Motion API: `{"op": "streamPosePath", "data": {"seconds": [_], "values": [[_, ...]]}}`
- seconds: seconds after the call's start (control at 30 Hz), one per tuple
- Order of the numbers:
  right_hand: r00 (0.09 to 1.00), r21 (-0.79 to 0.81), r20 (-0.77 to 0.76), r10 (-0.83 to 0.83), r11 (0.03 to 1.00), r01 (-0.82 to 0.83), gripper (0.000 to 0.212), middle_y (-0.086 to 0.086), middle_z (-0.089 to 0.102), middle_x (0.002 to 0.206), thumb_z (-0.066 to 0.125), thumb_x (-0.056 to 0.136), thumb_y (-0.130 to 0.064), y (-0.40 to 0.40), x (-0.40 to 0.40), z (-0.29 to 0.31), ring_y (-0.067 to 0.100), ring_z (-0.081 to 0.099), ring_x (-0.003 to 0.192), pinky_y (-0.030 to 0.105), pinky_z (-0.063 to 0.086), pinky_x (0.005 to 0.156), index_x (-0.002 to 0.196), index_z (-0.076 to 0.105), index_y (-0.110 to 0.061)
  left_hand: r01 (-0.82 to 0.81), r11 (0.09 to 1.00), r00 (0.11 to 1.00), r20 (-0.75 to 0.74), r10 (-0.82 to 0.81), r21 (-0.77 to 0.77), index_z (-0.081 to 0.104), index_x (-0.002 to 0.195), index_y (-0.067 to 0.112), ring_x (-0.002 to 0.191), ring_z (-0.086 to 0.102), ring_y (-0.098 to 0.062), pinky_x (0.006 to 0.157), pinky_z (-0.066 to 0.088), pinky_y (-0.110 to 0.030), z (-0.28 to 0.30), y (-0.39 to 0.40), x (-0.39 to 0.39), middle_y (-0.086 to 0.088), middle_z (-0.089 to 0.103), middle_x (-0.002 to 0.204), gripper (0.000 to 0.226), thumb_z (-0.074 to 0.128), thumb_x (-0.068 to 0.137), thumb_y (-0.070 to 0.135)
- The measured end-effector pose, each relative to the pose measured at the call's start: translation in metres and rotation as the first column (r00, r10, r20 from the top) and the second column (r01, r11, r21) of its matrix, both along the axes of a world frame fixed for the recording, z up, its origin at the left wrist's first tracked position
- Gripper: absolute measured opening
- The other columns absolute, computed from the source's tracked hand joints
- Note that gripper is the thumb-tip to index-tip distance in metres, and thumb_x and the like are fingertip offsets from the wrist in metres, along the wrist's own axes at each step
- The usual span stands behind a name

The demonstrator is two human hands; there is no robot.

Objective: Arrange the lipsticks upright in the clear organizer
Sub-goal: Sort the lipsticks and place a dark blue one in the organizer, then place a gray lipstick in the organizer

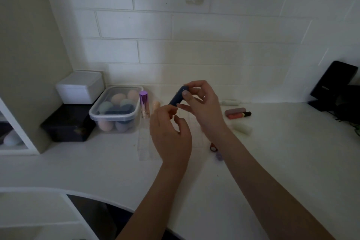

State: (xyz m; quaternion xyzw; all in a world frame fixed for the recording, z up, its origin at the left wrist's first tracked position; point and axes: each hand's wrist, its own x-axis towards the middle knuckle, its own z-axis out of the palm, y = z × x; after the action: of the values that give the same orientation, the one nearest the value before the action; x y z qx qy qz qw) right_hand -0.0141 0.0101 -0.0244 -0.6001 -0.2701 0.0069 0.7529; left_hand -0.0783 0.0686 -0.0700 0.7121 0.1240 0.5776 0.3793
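A dark blue lipstick (178,96) is tilted in the air, held at its upper end by my right hand (202,107). The fingertips of my left hand (169,132) touch its lower end. Below the hands lies the clear organizer (145,146), faint against the white counter and mostly hidden. A purple-capped lipstick (144,104) and a peach one (156,104) stand upright at the organizer's far left. To the right several lipsticks lie flat: a mauve one (234,112), a red and black one (240,115), a pale green one (242,128), and two small ones (214,147) by my right forearm.
A clear tub of makeup sponges (115,110) sits left of the organizer, beside a white box (80,86) stacked on a black box (68,122). A black stand (335,85) is at the far right. A white tube (230,101) lies by the tiled wall.
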Motion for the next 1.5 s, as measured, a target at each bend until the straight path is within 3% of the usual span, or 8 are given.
{"op": "streamPosePath", "data": {"seconds": [0.13, 0.3, 0.53, 0.8, 0.9, 1.07, 1.2, 1.5], "values": [[0.999, -0.102, 0.029, 0.017, 0.995, -0.014, 0.014, 0.013, 0.062, 0.095, 0.059, 0.089, 0.001, 0.009, -0.002, -0.010, 0.020, 0.068, 0.081, 0.029, 0.061, 0.073, 0.100, 0.054, -0.006, -0.117, 0.957, 0.992, 0.022, 0.127, -0.265, 0.056, 0.087, 0.007, 0.085, 0.053, -0.024, 0.078, 0.045, -0.050, 0.003, 0.009, 0.002, 0.000, 0.058, 0.084, 0.016, 0.049, 0.073, 0.002], [0.985, -0.275, 0.172, -0.018, 0.959, 0.066, 0.016, 0.010, 0.070, 0.096, 0.068, 0.082, -0.006, 0.015, 0.002, -0.015, 0.023, 0.068, 0.088, 0.037, 0.057, 0.081, 0.093, 0.059, -0.012, -0.109, 0.955, 0.993, 0.015, 0.118, -0.275, 0.056, 0.082, 0.008, 0.083, 0.054, -0.022, 0.077, 0.046, -0.048, 0.004, 0.008, 0.002, 0.000, 0.059, 0.082, 0.014, 0.051, 0.075, -0.002], [0.984, -0.382, 0.178, -0.029, 0.919, 0.096, 0.021, -0.009, 0.067, 0.083, 0.060, 0.080, 0.001, 0.014, 0.001, -0.011, 0.001, 0.061, 0.068, 0.010, 0.049, 0.061, 0.095, 0.063, -0.014, -0.013, 1.000, 0.998, -0.057, 0.012, -0.015, 0.063, 0.087, 0.008, 0.107, 0.058, -0.035, 0.085, 0.046, -0.046, -0.004, 0.002, 0.007, -0.012, 0.066, 0.104, 0.018, 0.050, 0.077, -0.001], [0.970, -0.540, 0.243, -0.018, 0.828, 0.150, 0.034, 0.004, 0.068, 0.108, 0.058, 0.088, -0.005, -0.010, 0.017, 0.004, 0.015, 0.063, 0.086, 0.026, 0.052, 0.078, 0.118, 0.064, -0.020, 0.018, 0.973, 1.000, -0.006, -0.018, 0.229, 0.059, 0.080, 0.005, 0.081, 0.052, -0.023, 0.074, 0.040, -0.036, -0.004, -0.004, 0.002, -0.008, 0.061, 0.078, 0.016, 0.043, 0.076, 0.003], [0.967, -0.722, 0.182, -0.180, 0.643, 0.255, 0.024, 0.005, 0.066, 0.094, 0.062, 0.087, -0.012, -0.058, 0.032, 0.022, 0.017, 0.062, 0.072, 0.020, 0.047, 0.060, 0.108, 0.064, -0.021, 0.193, 0.913, 0.981, -0.070, -0.180, 0.358, 0.058, 0.090, 0.007, 0.075, 0.056, -0.020, 0.068, 0.043, -0.032, -0.007, -0.011, 0.002, -0.008, 0.064, 0.083, 0.028, 0.035, 0.095, 0.020], [0.980, -0.993, -0.060, -0.192, 0.113, -0.039, 0.029, 0.003, 0.062, 0.082, 0.066, 0.088, -0.020, -0.110, 0.016, 0.044, 0.015, 0.060, 0.070, 0.022, 0.046, 0.055, 0.115, 0.057, -0.018, 0.574, 0.718, 0.802, -0.448, -0.396, 0.394, 0.051, 0.120, 0.014, 0.083, 0.063, -0.019, 0.060, 0.055, -0.031, -0.013, -0.030, -0.001, -0.009, 0.062, 0.114, 0.032, 0.051, 0.091, 0.028], [0.953, -0.984, -0.179, -0.244, 0.063, -0.168, 0.042, 0.017, 0.065, 0.095, 0.062, 0.090, -0.025, -0.102, 0.015, 0.028, 0.025, 0.064, 0.070, 0.035, 0.057, 0.072, 0.128, 0.045, -0.023, 0.602, 0.548, 0.777, -0.585, -0.233, 0.581, 0.063, 0.107, 0.011, 0.112, 0.053, -0.031, 0.070, 0.053, -0.032, -0.018, -0.035, 0.003, -0.011, 0.065, 0.113, 0.031, 0.047, 0.085, 0.026], [0.956, -0.972, -0.229, -0.185, 0.104, -0.213, 0.026, 0.013, 0.066, 0.097, 0.060, 0.091, -0.022, -0.103, 0.023, 0.018, 0.027, 0.066, 0.081, 0.036, 0.059, 0.073, 0.117, 0.057, -0.019, 0.536, 0.521, 0.818, -0.561, -0.126, 0.665, 0.061, 0.100, 0.009, 0.079, 0.058, -0.029, 0.063, 0.045, -0.032, -0.030, -0.041, 0.006, -0.008, 0.067, 0.086, 0.026, 0.058, 0.078, 0.022]]}}
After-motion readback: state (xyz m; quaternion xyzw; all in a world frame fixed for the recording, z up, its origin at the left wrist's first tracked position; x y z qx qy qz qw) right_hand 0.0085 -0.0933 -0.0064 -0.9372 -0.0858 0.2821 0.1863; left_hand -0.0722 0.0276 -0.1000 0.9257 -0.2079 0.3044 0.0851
